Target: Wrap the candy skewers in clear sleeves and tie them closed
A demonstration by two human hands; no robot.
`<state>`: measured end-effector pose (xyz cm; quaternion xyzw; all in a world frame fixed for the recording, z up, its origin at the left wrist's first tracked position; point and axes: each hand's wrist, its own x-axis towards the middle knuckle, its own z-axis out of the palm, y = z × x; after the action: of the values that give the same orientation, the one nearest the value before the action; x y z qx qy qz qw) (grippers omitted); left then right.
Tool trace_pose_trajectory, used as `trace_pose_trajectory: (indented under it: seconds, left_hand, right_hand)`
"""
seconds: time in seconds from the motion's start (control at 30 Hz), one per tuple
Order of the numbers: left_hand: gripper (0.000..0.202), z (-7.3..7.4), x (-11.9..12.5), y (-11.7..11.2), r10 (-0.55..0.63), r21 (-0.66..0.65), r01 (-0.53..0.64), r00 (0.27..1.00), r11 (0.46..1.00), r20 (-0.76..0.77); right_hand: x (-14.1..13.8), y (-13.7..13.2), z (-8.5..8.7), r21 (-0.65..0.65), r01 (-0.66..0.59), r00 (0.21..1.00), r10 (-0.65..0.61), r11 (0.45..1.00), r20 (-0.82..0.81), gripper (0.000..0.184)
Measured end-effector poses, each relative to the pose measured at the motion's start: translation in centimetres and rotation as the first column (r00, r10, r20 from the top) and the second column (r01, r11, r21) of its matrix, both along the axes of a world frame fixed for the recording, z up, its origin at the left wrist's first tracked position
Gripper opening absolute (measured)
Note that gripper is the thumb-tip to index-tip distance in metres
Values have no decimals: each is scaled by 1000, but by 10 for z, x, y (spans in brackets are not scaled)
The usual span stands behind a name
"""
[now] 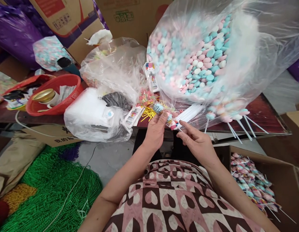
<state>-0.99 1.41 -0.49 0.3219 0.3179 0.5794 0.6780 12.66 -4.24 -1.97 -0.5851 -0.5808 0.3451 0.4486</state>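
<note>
1 candy pop (169,120): pink/blue/white, in printed clear film, held in front of the torso at the near edge of the counter (265,116).
Left hand (157,127): fingers pinching the pop's wrapped body, thumb on top.
Right hand (196,140): thumb and index at the pop's white stick (180,129); can't tell if they grip it or only sit beside it.
Handling: my read, light, stiff stick, film slippery, candy liable to chip if squeezed. Best hold: stick just under the candy, other hand light on the wrapper.
Gold ties (148,114): loose pile just beyond the left fingers.
Printed cards (134,116): stack left of the ties.
White sticks (189,113): bundle just beyond the right hand.
Candy bag (202,67): big, clear, behind the sticks, full of pastel pieces.
Loose pops (230,112): cluster at right, sticks poking past the edge.
Carton (280,175): lower right, below counter height, many wrapped pops inside.
</note>
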Motion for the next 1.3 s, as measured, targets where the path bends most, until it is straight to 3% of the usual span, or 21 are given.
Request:
trace_pose_trajectory:
  seconds: [0.1, 0.2, 0.33, 0.53, 0.73, 0.9, 1.0, 1.13, 1.3]
  left_hand:
    - [29, 0, 0, 2, 11, -6, -11, 1000, 1000, -27]
    - [31, -6, 3, -3, -41, -12, 40, 997, 999, -73]
    - [31, -6, 2, -8, -85, -26, 84, 994, 996, -66]
    - [36, 0, -7, -3, -225, -37, 228, 972, 973, 74]
    - [40, -7, -2, -9, -281, -77, 284, 959, 956, 42]
    - [41, -1, -4, -5, -255, -63, 270, 950, 961, 182]
    - [29, -4, -3, -3, -218, -90, 232, 966, 969, 137]
    - [26, -7, -1, -7, -168, -90, 172, 984, 981, 53]
    - [34, -2, 1, -17, -284, -75, 282, 959, 957, -21]
  right_hand:
    - [1, -3, -2, 58, 1, 995, -7, 998, 98, 28]
    - [-4, -4, -6, 73, 39, 996, -45, 997, 80, 25]
    - [-10, -4, -7, -113, 4, 981, -26, 994, -191, 28]
    - [-8, -6, -4, -276, -227, 868, 66, 934, -492, 32]
    - [-16, 0, -3, -280, -166, 811, -30, 945, -584, 31]
    - [-15, -1, -2, -297, -343, 662, 6, 891, -749, 25]
    - [-13, -2, -2, -276, -425, 568, 17, 862, -823, 23]
    - [-13, -1, -1, -270, -379, 556, -16, 885, -831, 22]
    - [-17, -1, -2, -234, -306, 566, -21, 923, -824, 24]
